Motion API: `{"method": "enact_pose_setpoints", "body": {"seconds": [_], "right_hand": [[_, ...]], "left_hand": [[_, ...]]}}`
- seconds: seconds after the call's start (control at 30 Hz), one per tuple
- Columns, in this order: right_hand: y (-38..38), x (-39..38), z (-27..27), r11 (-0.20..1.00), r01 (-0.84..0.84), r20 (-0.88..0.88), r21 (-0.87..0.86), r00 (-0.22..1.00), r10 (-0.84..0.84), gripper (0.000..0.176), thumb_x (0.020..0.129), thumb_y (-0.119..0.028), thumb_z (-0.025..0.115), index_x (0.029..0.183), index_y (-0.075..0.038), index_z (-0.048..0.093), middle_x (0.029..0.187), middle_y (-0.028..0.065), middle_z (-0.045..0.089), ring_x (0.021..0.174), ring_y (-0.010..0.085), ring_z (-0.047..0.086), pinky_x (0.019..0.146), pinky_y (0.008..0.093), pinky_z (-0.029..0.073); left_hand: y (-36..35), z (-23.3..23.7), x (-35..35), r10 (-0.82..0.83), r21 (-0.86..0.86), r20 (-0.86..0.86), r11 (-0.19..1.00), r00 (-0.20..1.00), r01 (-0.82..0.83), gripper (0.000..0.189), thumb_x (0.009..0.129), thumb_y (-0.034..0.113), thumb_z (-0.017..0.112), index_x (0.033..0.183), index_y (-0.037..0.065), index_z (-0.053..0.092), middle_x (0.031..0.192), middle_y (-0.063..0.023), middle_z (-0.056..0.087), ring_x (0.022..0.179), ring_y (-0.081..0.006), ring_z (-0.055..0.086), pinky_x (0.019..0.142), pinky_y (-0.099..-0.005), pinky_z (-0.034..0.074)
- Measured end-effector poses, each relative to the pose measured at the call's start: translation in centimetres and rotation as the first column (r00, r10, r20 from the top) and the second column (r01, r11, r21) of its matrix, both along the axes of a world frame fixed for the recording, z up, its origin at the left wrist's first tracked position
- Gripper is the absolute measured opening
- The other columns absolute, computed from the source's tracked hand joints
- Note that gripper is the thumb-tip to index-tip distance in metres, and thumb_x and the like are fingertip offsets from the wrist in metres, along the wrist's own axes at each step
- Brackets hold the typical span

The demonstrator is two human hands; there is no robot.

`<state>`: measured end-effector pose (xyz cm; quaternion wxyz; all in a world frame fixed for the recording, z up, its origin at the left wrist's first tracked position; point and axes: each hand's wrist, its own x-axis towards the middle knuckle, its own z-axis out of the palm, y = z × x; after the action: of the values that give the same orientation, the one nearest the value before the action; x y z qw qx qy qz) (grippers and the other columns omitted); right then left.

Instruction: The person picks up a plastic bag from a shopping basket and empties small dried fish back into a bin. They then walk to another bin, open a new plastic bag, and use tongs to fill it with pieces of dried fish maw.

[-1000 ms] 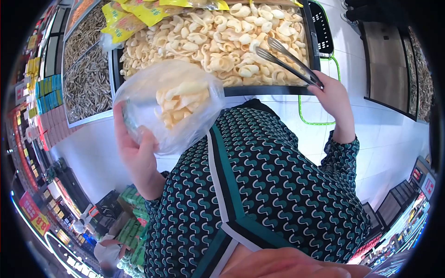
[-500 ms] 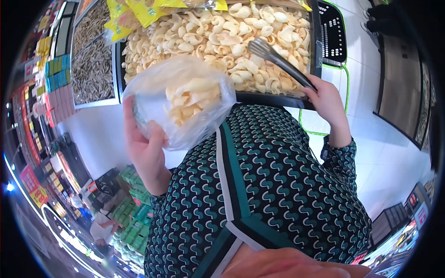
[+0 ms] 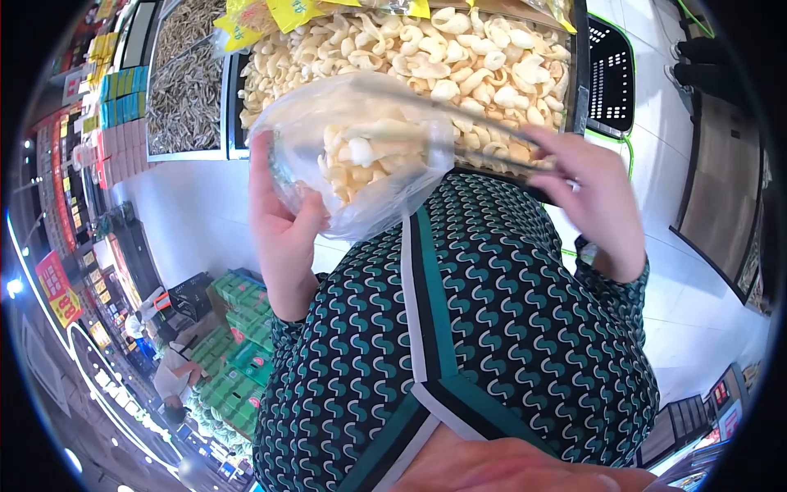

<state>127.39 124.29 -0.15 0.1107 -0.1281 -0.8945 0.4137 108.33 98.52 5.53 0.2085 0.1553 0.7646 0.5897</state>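
My left hand [image 3: 283,234] holds a clear plastic bag [image 3: 393,201] by its side, thumb and fingers closed on it. Pale curled snack pieces [image 3: 357,168] lie inside the bag. In my right hand [image 3: 594,193] are black-handled tongs [image 3: 484,119], smeared by motion, their arms spread apart and reaching toward the bag; their far ends are too blurred to make out. Behind both hands a dark-edged bin [image 3: 580,74] holds a heap of the same kind of pale curled pieces [image 3: 508,61].
Yellow packets [image 3: 291,12] lie along the bin's far edge. A tray of small dried fish [image 3: 187,107] adjoins it at left. A black basket [image 3: 608,78] stands at right. Another person [image 3: 176,373] is near stacked green boxes [image 3: 238,361] at lower left; dark-trousered legs show at upper right.
The tongs have swung left from above the heap to the bag, and their arms now show apart. My right hand has turned. The bin and bag sit slightly farther right in view.
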Motion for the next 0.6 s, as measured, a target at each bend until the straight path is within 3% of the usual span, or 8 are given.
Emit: {"method": "enact_pose_setpoints", "body": {"seconds": [0.03,0.1,0.17,0.23,0.37,0.6], "right_hand": [[0.9,1.1,0.0,0.973,0.113,0.010,-0.200,0.994,-0.113,0.048,0.077,-0.010,0.071,0.124,-0.012,0.060,0.087,0.0078,0.066,0.067,0.0204,0.064,0.060,0.0297,0.050],[2.8,2.5,-0.7,0.968,0.243,0.099,-0.065,0.967,-0.236,0.051,0.075,-0.008,0.071,0.125,-0.013,0.060,0.087,0.0079,0.066,0.066,0.0184,0.064,0.059,0.0282,0.050],[3.8,2.7,-2.5,0.959,0.282,0.169,0.021,0.944,-0.282,0.051,0.075,-0.009,0.071,0.124,-0.013,0.060,0.087,0.0077,0.065,0.068,0.0200,0.064,0.060,0.0298,0.050],[4.1,2.0,-4.9,0.907,0.100,0.234,0.410,0.949,-0.211,0.046,0.076,-0.012,0.071,0.121,-0.013,0.060,0.085,0.0068,0.064,0.074,0.0231,0.065,0.063,0.0340,0.050],[3.3,-0.5,-6.7,0.848,0.007,0.264,0.530,0.949,-0.173,0.041,0.077,-0.016,0.069,0.117,-0.014,0.059,0.083,0.0058,0.061,0.076,0.0249,0.064,0.064,0.0374,0.050],[3.8,-1.4,-9.5,0.853,-0.026,0.279,0.521,0.950,-0.142,0.040,0.079,-0.017,0.067,0.118,-0.014,0.060,0.082,0.0076,0.064,0.077,0.0262,0.065,0.065,0.0386,0.051]], "left_hand": [[-0.1,0.1,0.0,0.015,-0.008,-0.033,1.000,0.999,-0.015,0.074,0.080,-0.010,0.052,0.148,0.000,0.023,0.129,-0.0122,0.050,0.082,-0.0068,0.055,0.062,-0.0180,0.044],[-0.3,0.2,-0.2,0.030,-0.012,-0.069,0.999,0.997,-0.031,0.070,0.083,-0.007,0.054,0.147,-0.002,0.025,0.121,-0.0108,0.056,0.078,-0.0046,0.053,0.059,-0.0162,0.041],[-0.9,0.1,-0.7,-0.009,0.015,-0.006,1.000,1.000,0.009,0.078,0.078,-0.013,0.051,0.149,0.000,0.020,0.139,-0.0132,0.043,0.088,-0.0079,0.056,0.063,-0.0188,0.047],[-0.9,0.0,-0.9,-0.015,0.034,-0.009,0.999,1.000,0.015,0.078,0.079,-0.013,0.051,0.149,0.000,0.020,0.139,-0.0133,0.042,0.088,-0.0079,0.056,0.063,-0.0187,0.047],[-1.1,-0.2,-1.4,-0.033,0.052,-0.026,0.998,0.999,0.034,0.077,0.079,-0.012,0.052,0.149,0.000,0.020,0.139,-0.0136,0.043,0.087,-0.0079,0.055,0.064,-0.0189,0.047],[-1.0,0.0,-1.4,-0.004,0.036,-0.002,0.999,1.000,0.004,0.076,0.080,-0.012,0.052,0.148,-0.001,0.021,0.137,-0.0137,0.045,0.088,-0.0083,0.056,0.065,-0.0194,0.047]]}}
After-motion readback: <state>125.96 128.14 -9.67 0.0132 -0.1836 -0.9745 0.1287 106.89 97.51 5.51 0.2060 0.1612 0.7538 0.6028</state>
